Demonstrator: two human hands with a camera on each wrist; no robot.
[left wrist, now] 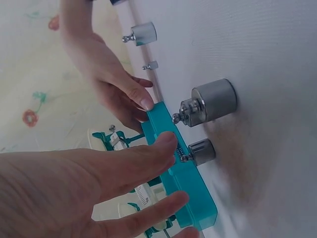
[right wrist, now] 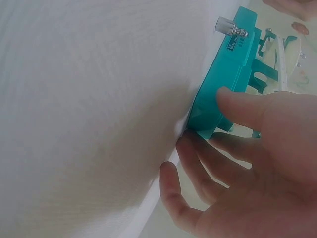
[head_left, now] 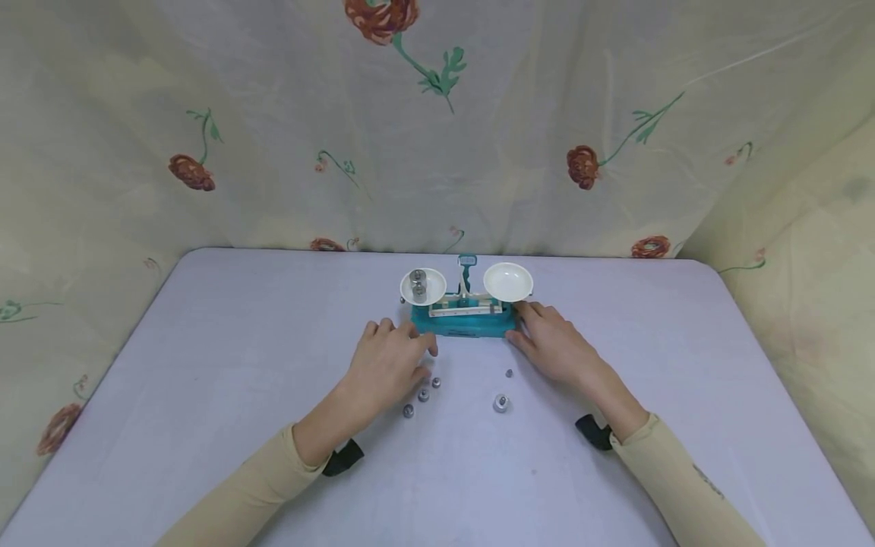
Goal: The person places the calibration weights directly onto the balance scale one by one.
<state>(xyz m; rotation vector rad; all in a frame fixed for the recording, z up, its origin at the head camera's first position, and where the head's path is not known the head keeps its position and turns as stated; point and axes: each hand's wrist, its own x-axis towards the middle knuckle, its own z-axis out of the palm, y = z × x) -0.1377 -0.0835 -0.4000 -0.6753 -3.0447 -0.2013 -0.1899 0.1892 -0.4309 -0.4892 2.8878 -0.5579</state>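
Right grip (head_left: 557,346) (partly spread) pinches the teal balance (head_left: 465,325).

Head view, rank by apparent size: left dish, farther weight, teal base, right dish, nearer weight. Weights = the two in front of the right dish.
1. Teal base
2. Left dish and right dish: look alike, not ranked
3. Nearer weight
4. Farther weight

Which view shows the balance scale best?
Head: the balance scale appears nearly whole, both pans visible. Left wrist: tilted sideways, partly hidden by the left hand. Right wrist: base close up, right hand covering part.
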